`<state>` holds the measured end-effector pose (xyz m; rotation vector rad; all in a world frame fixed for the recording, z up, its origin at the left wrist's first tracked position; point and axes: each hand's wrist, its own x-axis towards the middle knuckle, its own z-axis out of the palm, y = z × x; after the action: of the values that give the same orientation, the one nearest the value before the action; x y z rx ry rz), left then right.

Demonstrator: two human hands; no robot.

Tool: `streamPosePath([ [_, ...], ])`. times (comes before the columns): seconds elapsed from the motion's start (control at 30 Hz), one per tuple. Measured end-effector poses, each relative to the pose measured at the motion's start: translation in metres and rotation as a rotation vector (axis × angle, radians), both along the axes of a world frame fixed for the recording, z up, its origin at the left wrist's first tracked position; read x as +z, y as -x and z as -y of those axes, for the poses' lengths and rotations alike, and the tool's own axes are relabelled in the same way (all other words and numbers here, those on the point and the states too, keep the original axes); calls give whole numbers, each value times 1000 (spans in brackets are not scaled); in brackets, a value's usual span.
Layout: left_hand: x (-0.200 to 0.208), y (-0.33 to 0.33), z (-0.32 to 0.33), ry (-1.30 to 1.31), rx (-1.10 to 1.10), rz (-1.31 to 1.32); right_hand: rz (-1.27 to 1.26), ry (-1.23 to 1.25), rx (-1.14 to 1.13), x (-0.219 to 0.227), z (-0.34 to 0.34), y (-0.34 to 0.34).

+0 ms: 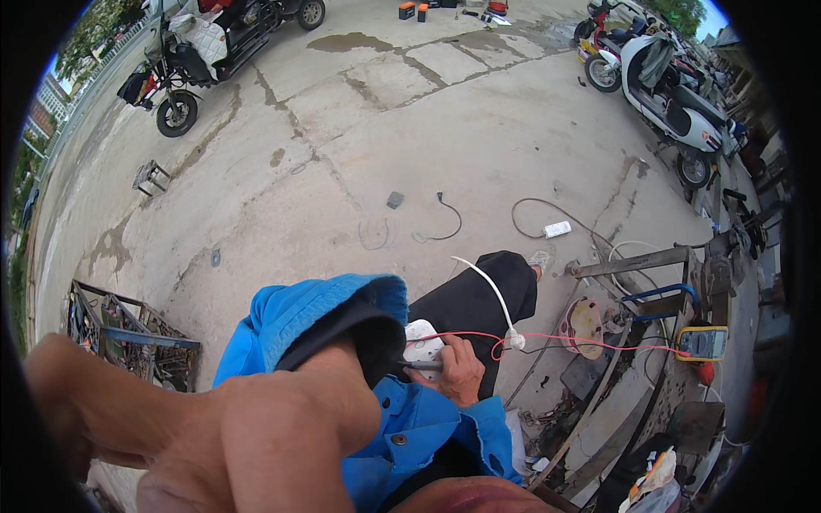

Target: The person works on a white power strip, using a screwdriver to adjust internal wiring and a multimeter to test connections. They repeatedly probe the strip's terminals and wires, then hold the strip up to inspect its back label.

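My left hand [274, 419] is raised very near the camera, large in the lower left. Its wrist bends out of a blue sleeve, and its fingers are hidden at the dark rim. Over my dark-trousered leg, my right hand [457, 372] is closed on a white power strip [421, 342]. A dark test probe [419, 366] lies across the strip at my thumb. From the strip, a red test lead [590, 344] runs right to a yellow-edged multimeter [703, 344]. The strip's white plug [515, 339] hangs on its thick white cord beside my knee.
A metal rack [633, 261] with tools and scraps stands close on the right. Another cluttered rack [141, 338] is at left. On the concrete lie a white socket block [557, 229] and a cut black cord [453, 224]. A stool [151, 177], tricycle [227, 47] and scooter [671, 103] stand farther off.
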<state>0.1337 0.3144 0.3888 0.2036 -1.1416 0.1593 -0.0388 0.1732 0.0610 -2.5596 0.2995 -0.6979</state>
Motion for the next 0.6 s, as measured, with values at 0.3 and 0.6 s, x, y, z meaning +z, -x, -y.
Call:
streamPosePath([
  [0.3, -7, 12, 54, 340, 16, -17, -53, -56, -19, 6, 3, 7],
  [0.6, -27, 23, 47, 183, -128, -105, -60, -78, -15, 6, 2, 12],
])
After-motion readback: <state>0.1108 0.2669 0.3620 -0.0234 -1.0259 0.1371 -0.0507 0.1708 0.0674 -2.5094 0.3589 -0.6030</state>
